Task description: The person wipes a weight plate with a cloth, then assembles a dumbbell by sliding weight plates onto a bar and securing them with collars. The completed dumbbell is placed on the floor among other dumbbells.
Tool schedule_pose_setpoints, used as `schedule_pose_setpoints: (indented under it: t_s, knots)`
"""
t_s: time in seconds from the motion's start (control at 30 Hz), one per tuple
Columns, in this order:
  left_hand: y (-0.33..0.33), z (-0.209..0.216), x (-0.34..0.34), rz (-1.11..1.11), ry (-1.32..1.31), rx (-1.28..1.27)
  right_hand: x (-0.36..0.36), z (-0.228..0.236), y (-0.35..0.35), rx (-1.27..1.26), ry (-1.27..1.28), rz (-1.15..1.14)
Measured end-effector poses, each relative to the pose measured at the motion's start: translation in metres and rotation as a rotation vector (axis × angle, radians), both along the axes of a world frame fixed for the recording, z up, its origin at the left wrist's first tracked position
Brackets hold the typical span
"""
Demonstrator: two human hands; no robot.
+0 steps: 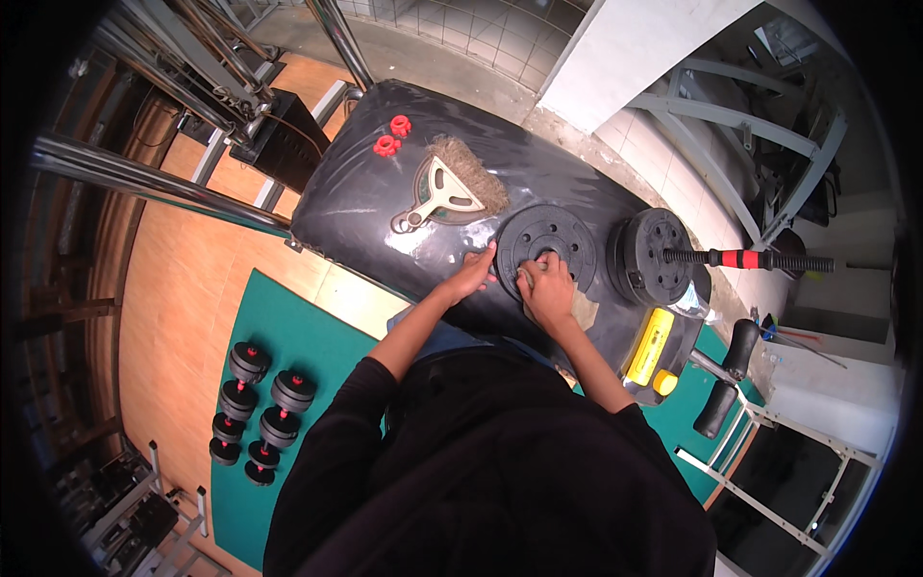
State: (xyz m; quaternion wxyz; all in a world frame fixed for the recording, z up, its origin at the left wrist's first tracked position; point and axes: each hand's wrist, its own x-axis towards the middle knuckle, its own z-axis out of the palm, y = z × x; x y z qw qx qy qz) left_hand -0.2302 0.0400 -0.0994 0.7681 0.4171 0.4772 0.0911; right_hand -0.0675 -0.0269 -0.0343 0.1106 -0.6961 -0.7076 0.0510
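Note:
A round black weight plate [524,228] lies flat on a black padded bench [361,207] in front of me. My left hand [470,273] holds the plate's left rim, thumb uppermost. Over the plate's centre my right hand [546,286] is closed, fingers bent together; what they pinch is hidden. A tan flat piece [585,310] pokes out beside my right wrist. To the right stands a dumbbell bar [740,259] with a red-and-black grip, loaded with stacked black plates [659,252]. Further left lie a brush [466,173] with brown bristles, a cream triangular-handled tool [444,199] and two red collar nuts [387,145].
A yellow bottle [650,344] lies by a yellow cap [664,383] at the bench's right end. Several dumbbells [279,427] rest on a green mat [317,341] at lower left. Metal gym frames [144,173] stand left; a white frame [760,125] stands at right.

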Motion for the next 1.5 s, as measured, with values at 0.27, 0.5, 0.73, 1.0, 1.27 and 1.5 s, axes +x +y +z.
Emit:
schedule_pose_setpoints:
  t_s: [0.27, 0.5, 0.73, 1.0, 1.27, 1.5]
  knots:
    - [-0.002, -0.001, 0.001, 0.030, 0.005, 0.024, -0.006, 0.000, 0.019, -0.092, 0.093, -0.192]
    - [-0.003, -0.005, 0.002, 0.009, 0.003, 0.047, 0.001, -0.004, 0.010, -0.020, 0.114, 0.060]
    - [-0.002, -0.001, 0.002, 0.009, -0.006, 0.032, 0.016, -0.002, 0.013, -0.155, 0.264, 0.030]
    - [-0.002, -0.007, 0.001, 0.005, -0.005, 0.007, 0.047, 0.036, 0.066, -0.246, 0.589, -0.208]
    - [0.000, -0.003, 0.000, -0.018, -0.027, 0.038, 0.017, -0.014, 0.044, 0.030, -0.124, -0.012]
    - [-0.001, 0.001, -0.001, -0.003, -0.025, 0.016, 0.005, -0.006, 0.029, -0.057, -0.124, -0.001]
